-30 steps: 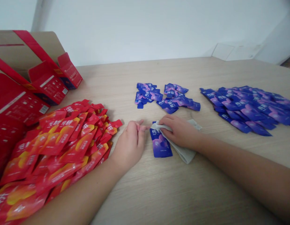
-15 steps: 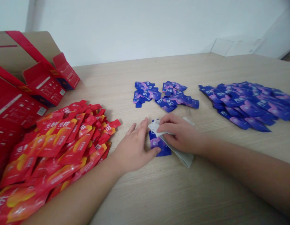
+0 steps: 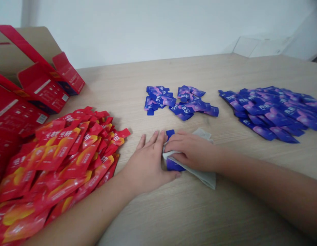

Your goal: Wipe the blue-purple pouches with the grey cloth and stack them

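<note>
My right hand (image 3: 192,150) is bunched around a folded white cloth (image 3: 205,179), pressing it over the middle of a blue packet (image 3: 174,166). The packet lies flat on the worktop (image 3: 171,218), its long axis running roughly toward the far edge; only its two ends show, the rest hidden under cloth and fingers. My right hand is the nearer one, coming over the packet from its right long side. My left hand (image 3: 146,165) rests palm down with nothing in its grip, fingers spread, just left of the packet. Its thumb reaches across by the near end; I cannot tell whether it touches.

Beyond the packet, toward the far edge, lie two small blue clusters (image 3: 159,98). A larger blue pile (image 3: 273,111) spreads to the right. On the left, a red packet heap (image 3: 68,153) lies in front of red boxes (image 3: 52,90).
</note>
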